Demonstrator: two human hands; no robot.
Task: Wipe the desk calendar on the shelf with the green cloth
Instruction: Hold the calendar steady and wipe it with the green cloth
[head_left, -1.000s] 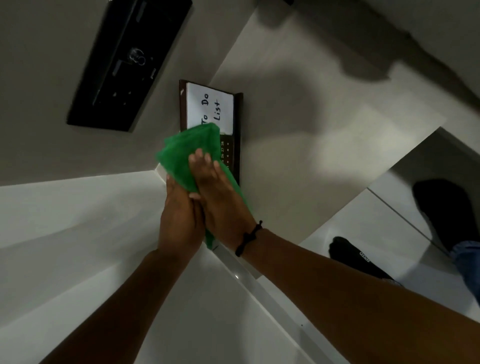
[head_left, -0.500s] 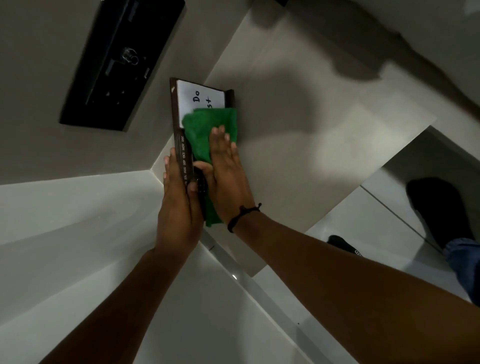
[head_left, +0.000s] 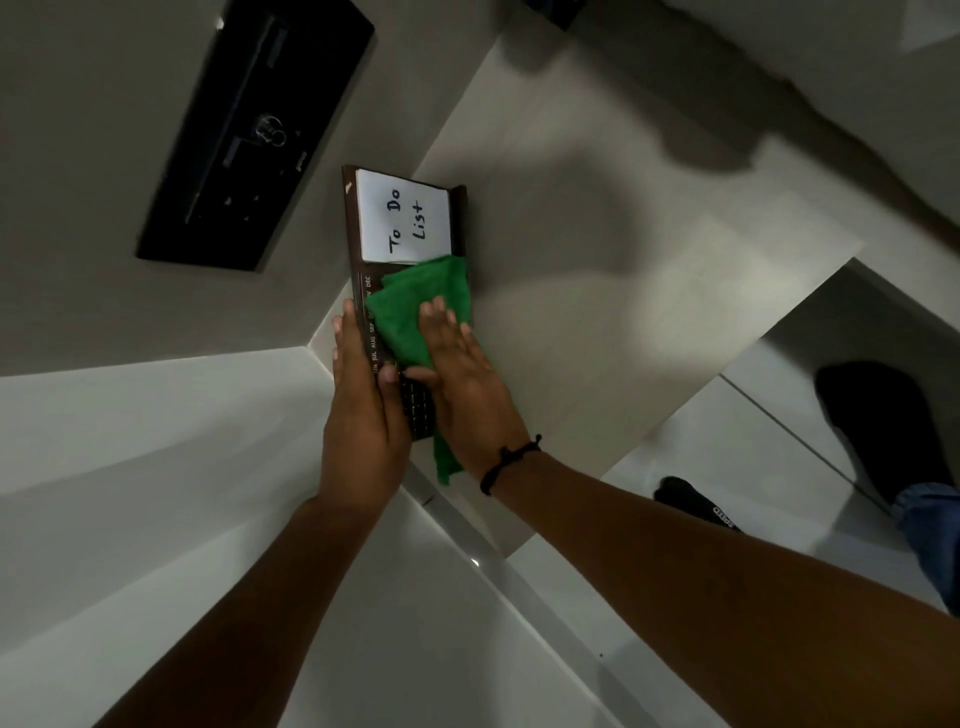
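- Here the right hand (head_left: 462, 384) lies with its fingers (head_left: 435, 318) spread flat, pressing the green cloth (head_left: 415, 306) onto the face of the desk calendar (head_left: 363, 291); a tail of cloth hangs out below the wrist.
- The left hand (head_left: 363, 415) clasps the calendar's near left edge, fingers (head_left: 345, 332) straight along the side and the thumb over the front, next to the printed month strip.
- The calendar is dark brown and stands at the inner corner of the pale shelf (head_left: 597, 312); its far half carries a white note pad (head_left: 402, 218) lettered "To Do List", bare above the cloth.
- A black cord bracelet (head_left: 511, 460) circles the right wrist.
- On the grey wall (head_left: 78, 182) left of the calendar hangs a black rectangular panel (head_left: 254, 130).
- Below the shelf edge lies a glossy white floor (head_left: 779, 467), where two feet in black socks (head_left: 883, 426) stand at right, a blue jeans cuff (head_left: 930, 519) beside them.
- The light is dim, and soft shadows fall across the shelf.
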